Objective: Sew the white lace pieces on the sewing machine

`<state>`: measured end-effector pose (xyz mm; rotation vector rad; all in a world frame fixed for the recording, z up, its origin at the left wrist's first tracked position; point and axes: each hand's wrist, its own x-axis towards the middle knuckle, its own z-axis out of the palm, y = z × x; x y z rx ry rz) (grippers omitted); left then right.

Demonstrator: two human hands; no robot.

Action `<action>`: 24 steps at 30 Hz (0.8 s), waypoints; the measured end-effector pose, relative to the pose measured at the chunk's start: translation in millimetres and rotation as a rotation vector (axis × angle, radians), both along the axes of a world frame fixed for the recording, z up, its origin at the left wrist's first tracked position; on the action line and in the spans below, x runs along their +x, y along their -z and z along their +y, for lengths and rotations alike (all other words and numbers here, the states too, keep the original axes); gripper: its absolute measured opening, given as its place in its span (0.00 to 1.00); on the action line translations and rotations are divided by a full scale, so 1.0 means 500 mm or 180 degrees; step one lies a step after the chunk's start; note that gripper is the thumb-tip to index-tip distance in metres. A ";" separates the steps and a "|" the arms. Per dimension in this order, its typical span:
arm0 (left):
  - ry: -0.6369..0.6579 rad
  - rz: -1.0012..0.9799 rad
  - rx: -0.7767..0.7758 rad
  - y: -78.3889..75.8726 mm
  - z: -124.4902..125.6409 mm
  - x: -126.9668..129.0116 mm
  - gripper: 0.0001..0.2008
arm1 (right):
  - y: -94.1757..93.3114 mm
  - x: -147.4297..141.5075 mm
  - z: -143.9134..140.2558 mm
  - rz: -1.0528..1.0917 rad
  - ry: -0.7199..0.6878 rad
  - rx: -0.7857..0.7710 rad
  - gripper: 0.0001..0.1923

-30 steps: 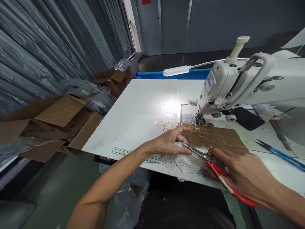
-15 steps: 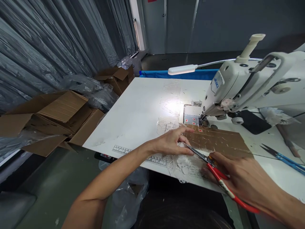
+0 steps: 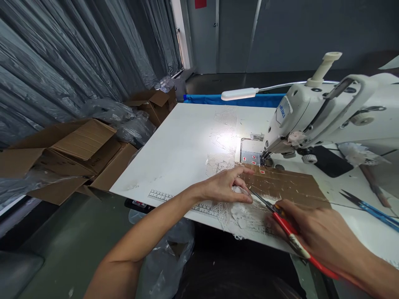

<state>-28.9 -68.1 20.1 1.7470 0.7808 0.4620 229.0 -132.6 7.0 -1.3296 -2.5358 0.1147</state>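
Note:
My left hand (image 3: pixel 226 186) pinches a piece of white lace (image 3: pixel 241 214) between thumb and fingers near the table's front edge. Part of the lace lies spread below the hand, over printed ruler marks. In my right hand (image 3: pixel 307 226) is a pair of scissors (image 3: pixel 288 230) with red handles, my fingers wrapped round them. The blades point left and end close to my left fingertips, beside the lace. Whether the blade tips touch the lace I cannot tell. A brown cardboard sheet (image 3: pixel 286 186) lies just beyond both hands.
A white sewing machine (image 3: pixel 299 108) stands at the right of the white table (image 3: pixel 165 153), with a lamp (image 3: pixel 239 94) lit over it. Blue snips (image 3: pixel 370 207) lie at the right. Open cardboard boxes (image 3: pixel 84 141) and clear plastic (image 3: pixel 134 124) are left of the table.
The scissors have drawn back slightly to the right, away from my left fingers, and their blades look more closed. My left hand keeps its hold on the lace.

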 end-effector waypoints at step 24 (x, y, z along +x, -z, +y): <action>-0.0548 0.2531 0.3094 0.017 -0.072 0.004 0.20 | 0.132 0.209 -0.006 0.0538 0.0885 0.0671 0.33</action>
